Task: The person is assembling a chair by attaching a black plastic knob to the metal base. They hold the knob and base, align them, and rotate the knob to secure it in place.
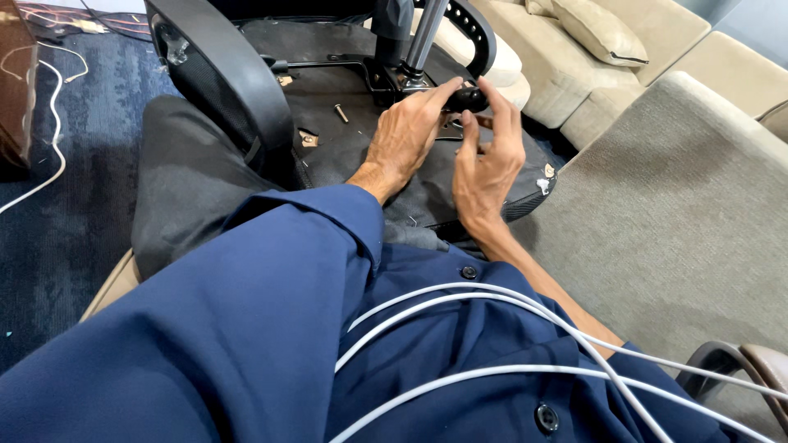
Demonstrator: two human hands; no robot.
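Observation:
An office chair lies overturned in front of me, its seat underside (345, 139) facing up, with a black metal mechanism and gas cylinder (423, 41) at the centre. My left hand (406, 135) and my right hand (484, 160) meet on a small black knob-like part (468, 98) beside the mechanism. Fingers of both hands pinch it. A loose bolt (341, 112) lies on the seat underside, left of my hands. The curved black armrest (222, 74) rises at the left.
Beige sofa cushions (607, 41) stand at the back right. A grey upholstered surface (673, 213) fills the right. Blue carpet with a white cable (53, 123) lies left. White cables (492, 328) cross my blue shirt. A dark chair arm (739, 365) sits bottom right.

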